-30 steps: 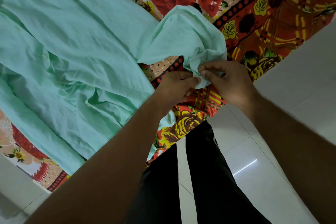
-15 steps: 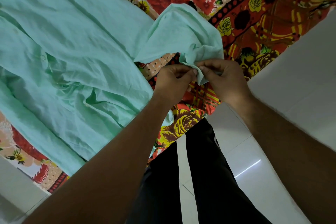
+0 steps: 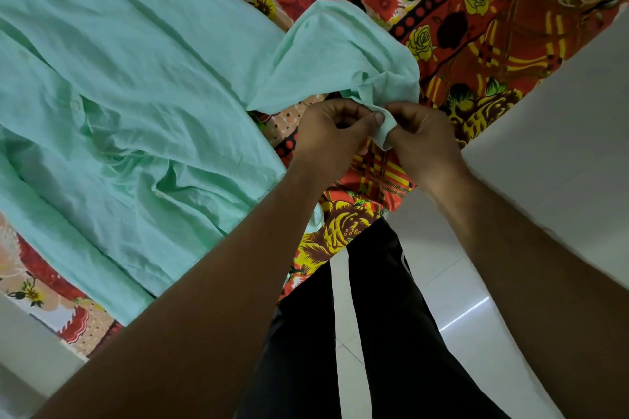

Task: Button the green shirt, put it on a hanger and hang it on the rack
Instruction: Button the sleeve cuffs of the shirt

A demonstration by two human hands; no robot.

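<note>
The green shirt (image 3: 129,85) lies spread on a floral bedsheet (image 3: 476,17), filling the left side of the view. One sleeve (image 3: 340,54) is folded toward the near right. The left hand (image 3: 326,139) and the right hand (image 3: 425,143) both pinch the sleeve's cuff (image 3: 383,133) between thumb and curled fingers. Below the hands are black trousers (image 3: 374,333) and a white tiled floor (image 3: 476,333).

The left hand (image 3: 326,143) and right hand (image 3: 425,146) sit slightly further up over the bed (image 3: 483,31) than a second ago and closer together. A small fold at the cuff (image 3: 382,133) of the green shirt (image 3: 136,85) now sticks out between their pinching thumbs.
</note>
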